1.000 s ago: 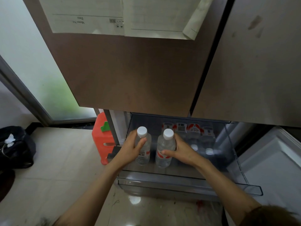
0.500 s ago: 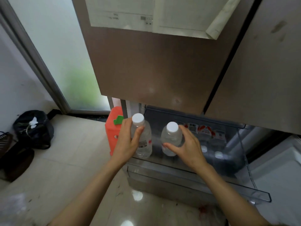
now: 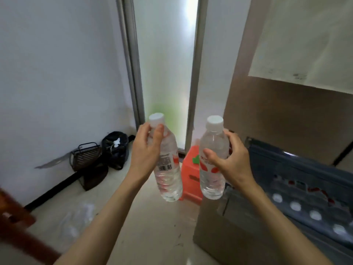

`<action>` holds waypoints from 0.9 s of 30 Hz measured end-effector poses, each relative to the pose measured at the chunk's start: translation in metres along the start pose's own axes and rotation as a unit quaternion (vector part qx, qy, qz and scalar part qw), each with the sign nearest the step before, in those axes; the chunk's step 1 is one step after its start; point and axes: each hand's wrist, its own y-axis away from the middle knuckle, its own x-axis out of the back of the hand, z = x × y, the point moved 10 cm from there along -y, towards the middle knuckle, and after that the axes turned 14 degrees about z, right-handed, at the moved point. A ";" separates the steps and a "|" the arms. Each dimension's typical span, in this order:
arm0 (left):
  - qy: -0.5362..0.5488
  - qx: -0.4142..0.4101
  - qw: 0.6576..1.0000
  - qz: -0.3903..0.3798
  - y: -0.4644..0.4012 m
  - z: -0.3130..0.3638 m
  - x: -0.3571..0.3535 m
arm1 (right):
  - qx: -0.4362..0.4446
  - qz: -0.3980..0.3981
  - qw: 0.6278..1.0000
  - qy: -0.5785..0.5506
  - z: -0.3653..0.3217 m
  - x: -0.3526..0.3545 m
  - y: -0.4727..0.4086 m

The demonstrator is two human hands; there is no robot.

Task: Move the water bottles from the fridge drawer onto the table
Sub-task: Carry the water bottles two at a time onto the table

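Note:
My left hand (image 3: 146, 150) grips a clear water bottle (image 3: 168, 178) with a white cap and a barcode label, held upright in the air over the floor. My right hand (image 3: 232, 161) grips a second clear water bottle (image 3: 212, 180) with a red-and-white label, also upright, a short gap to the right of the first. The open fridge drawer (image 3: 267, 155) lies low at the right, and several more bottles (image 3: 295, 205) show their white caps inside it. No table top is clearly in view.
An orange plastic container (image 3: 191, 176) stands on the floor beside the fridge. A black bag (image 3: 114, 150) and a dark wire basket (image 3: 86, 159) sit against the left wall. A dark wooden edge (image 3: 13, 224) shows at the lower left. The brown fridge door (image 3: 286, 121) rises at the right.
Both hands have lifted their bottles up out of the drawer and swung left, away from the fridge. The view has turned left toward the wall and glass door.

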 end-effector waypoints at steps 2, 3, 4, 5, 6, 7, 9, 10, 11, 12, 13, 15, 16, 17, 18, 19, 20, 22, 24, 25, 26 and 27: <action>-0.050 0.006 0.999 0.014 -0.001 -0.015 0.064 | -0.004 -0.049 0.998 -0.025 -0.026 -0.053 0.029; -0.072 0.009 0.997 0.021 0.001 -0.023 0.096 | -0.013 -0.070 0.997 -0.041 -0.036 -0.080 0.045; -0.089 0.014 0.995 0.033 0.003 -0.031 0.129 | -0.027 -0.091 0.994 -0.062 -0.045 -0.106 0.062; -0.104 0.022 0.993 0.047 0.006 -0.040 0.163 | -0.044 -0.111 0.989 -0.087 -0.055 -0.134 0.080; -0.121 0.028 0.990 0.064 0.008 -0.048 0.197 | -0.060 -0.129 0.984 -0.110 -0.066 -0.160 0.097; -0.139 0.031 0.986 0.082 0.011 -0.055 0.231 | -0.070 -0.145 0.979 -0.129 -0.078 -0.186 0.114; -0.178 0.033 0.976 0.122 0.017 -0.064 0.296 | -0.070 -0.181 0.969 -0.155 -0.108 -0.237 0.145; -0.196 0.037 0.969 0.143 0.019 -0.068 0.329 | -0.065 -0.203 0.963 -0.167 -0.125 -0.263 0.160; -0.208 0.044 0.963 0.168 0.020 -0.071 0.360 | -0.062 -0.226 0.956 -0.177 -0.140 -0.289 0.173; -0.215 0.054 0.955 0.194 0.022 -0.073 0.391 | -0.060 -0.248 0.949 -0.186 -0.155 -0.314 0.185; -0.220 0.065 0.948 0.220 0.024 -0.077 0.422 | -0.059 -0.270 0.941 -0.195 -0.170 -0.338 0.197; -0.226 0.081 0.935 0.261 0.028 -0.083 0.476 | -0.054 -0.315 0.924 -0.210 -0.198 -0.383 0.221; -0.231 0.084 0.928 0.280 0.030 -0.088 0.501 | -0.046 -0.339 0.915 -0.216 -0.212 -0.406 0.233; -0.237 0.086 0.920 0.299 0.031 -0.091 0.526 | -0.036 -0.361 0.905 -0.220 -0.227 -0.429 0.245; -0.245 0.087 0.912 0.317 0.031 -0.095 0.550 | -0.025 -0.381 0.897 -0.223 -0.241 -0.451 0.256; -0.254 0.090 0.904 0.331 0.029 -0.099 0.574 | -0.014 -0.397 0.889 -0.227 -0.255 -0.474 0.265; -0.263 0.092 0.898 0.342 0.024 -0.104 0.596 | -0.001 -0.410 0.882 -0.232 -0.269 -0.499 0.274; -0.288 0.090 0.885 0.355 0.012 -0.113 0.637 | 0.026 -0.426 0.871 -0.243 -0.294 -0.546 0.287; -0.312 0.096 0.876 0.356 -0.007 -0.124 0.676 | 0.043 -0.440 0.861 -0.251 -0.318 -0.596 0.298; -0.321 0.101 0.874 0.351 -0.018 -0.129 0.693 | 0.049 -0.448 0.856 -0.253 -0.329 -0.620 0.303; -0.330 0.107 0.872 0.346 -0.030 -0.136 0.710 | 0.054 -0.457 0.852 -0.249 -0.339 -0.643 0.309; -0.338 0.115 0.869 0.341 -0.042 -0.141 0.727 | 0.057 -0.464 0.850 -0.244 -0.347 -0.667 0.313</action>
